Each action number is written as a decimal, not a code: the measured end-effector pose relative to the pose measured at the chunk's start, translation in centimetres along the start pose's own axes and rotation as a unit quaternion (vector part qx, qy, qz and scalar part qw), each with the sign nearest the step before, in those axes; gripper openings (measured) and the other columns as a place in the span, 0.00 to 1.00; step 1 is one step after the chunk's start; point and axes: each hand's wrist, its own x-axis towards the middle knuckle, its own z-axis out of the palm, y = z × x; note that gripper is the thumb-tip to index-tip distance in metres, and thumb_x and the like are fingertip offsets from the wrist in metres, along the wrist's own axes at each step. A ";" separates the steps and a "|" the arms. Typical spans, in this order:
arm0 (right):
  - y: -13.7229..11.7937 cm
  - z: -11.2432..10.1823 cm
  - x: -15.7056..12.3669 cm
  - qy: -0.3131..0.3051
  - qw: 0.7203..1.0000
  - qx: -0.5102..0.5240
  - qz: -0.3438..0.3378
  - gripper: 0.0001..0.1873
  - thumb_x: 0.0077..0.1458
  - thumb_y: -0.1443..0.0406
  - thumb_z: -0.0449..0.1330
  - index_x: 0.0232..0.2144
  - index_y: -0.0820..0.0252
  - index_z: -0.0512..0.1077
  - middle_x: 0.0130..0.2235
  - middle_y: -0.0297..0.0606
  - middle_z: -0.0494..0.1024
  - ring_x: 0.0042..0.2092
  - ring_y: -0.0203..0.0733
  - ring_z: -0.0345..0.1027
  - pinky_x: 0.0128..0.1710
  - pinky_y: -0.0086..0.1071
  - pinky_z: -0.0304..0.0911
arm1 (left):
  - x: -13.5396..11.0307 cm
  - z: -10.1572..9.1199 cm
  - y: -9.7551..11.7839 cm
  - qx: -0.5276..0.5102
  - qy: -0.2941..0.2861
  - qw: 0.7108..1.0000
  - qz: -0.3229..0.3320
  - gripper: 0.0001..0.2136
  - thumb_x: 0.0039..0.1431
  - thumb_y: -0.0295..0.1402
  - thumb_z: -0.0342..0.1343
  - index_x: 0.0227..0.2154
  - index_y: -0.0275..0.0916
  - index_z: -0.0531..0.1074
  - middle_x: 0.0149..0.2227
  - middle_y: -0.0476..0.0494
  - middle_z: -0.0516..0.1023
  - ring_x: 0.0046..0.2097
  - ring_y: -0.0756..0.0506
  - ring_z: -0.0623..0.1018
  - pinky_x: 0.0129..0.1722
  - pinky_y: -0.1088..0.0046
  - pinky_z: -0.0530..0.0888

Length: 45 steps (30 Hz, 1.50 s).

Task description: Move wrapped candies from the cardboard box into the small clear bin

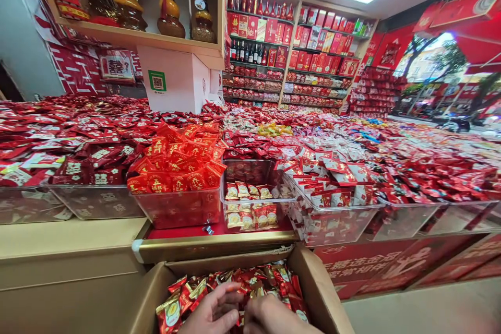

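A brown cardboard box (324, 297) stands at the bottom of the view, filled with red and gold wrapped candies (183, 297). Both hands reach into it, side by side. My left hand (217, 309) is open over the candies, its fingers bent and the thumb apart from them. Close beside it, my right hand (274, 315) points down with curled fingers; its fingertips and anything between them are hidden. Just beyond the box, a clear plastic bin (258, 200) holds similar small red and gold packets, with much of its back part bare.
Left of that bin stands a bin of bright red packets (178, 209); to its right, one of white and red packets (336, 211). A gold-edged counter lip (219, 247) borders the box. A small wrapper (208, 229) lies on red cloth. A cabinet (136, 36) overhangs the left side.
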 end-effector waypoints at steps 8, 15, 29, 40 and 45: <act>-2.1 -3.1 3.1 0.236 0.903 0.355 0.046 0.11 0.46 0.61 0.54 0.21 0.63 0.61 0.19 0.28 0.61 0.22 0.29 0.51 0.21 0.23 0.49 | -0.1 1.4 2.3 -0.128 0.097 0.987 -0.004 0.18 0.49 0.36 0.57 0.44 0.39 0.68 0.32 0.45 0.79 0.24 0.50 0.76 0.22 0.77 0.67; -2.4 -1.4 3.9 0.249 0.755 0.604 0.062 0.16 0.42 0.56 0.60 0.21 0.62 0.60 0.19 0.26 0.60 0.21 0.27 0.50 0.22 0.23 0.49 | -0.3 1.2 3.2 -0.113 0.141 0.983 0.016 0.18 0.49 0.37 0.56 0.44 0.37 0.68 0.28 0.46 0.80 0.25 0.49 0.77 0.22 0.76 0.69; -1.1 -0.7 3.4 0.229 0.866 0.443 0.034 0.19 0.45 0.51 0.56 0.25 0.62 0.63 0.20 0.30 0.65 0.22 0.30 0.57 0.23 0.25 0.55 | -0.7 0.5 3.0 -0.015 0.215 0.976 0.039 0.17 0.47 0.40 0.56 0.39 0.37 0.67 0.21 0.51 0.77 0.21 0.49 0.75 0.20 0.76 0.69; -8.0 -20.9 6.0 0.453 0.871 -0.174 -0.079 0.11 0.53 0.68 0.48 0.32 0.63 0.70 0.34 0.41 0.73 0.38 0.39 0.63 0.42 0.33 0.54 | -0.7 -0.6 2.3 -0.003 0.212 0.974 0.082 0.13 0.49 0.40 0.53 0.36 0.39 0.70 0.21 0.51 0.75 0.26 0.48 0.73 0.28 0.72 0.71; -7.3 -22.0 11.6 0.195 0.966 -0.169 0.024 0.05 0.42 0.72 0.57 0.22 0.67 0.73 0.26 0.39 0.74 0.34 0.39 0.67 0.38 0.30 0.56 | -0.5 -0.8 1.4 0.013 0.233 0.969 0.085 0.13 0.48 0.41 0.54 0.34 0.39 0.71 0.20 0.51 0.74 0.26 0.47 0.73 0.27 0.72 0.71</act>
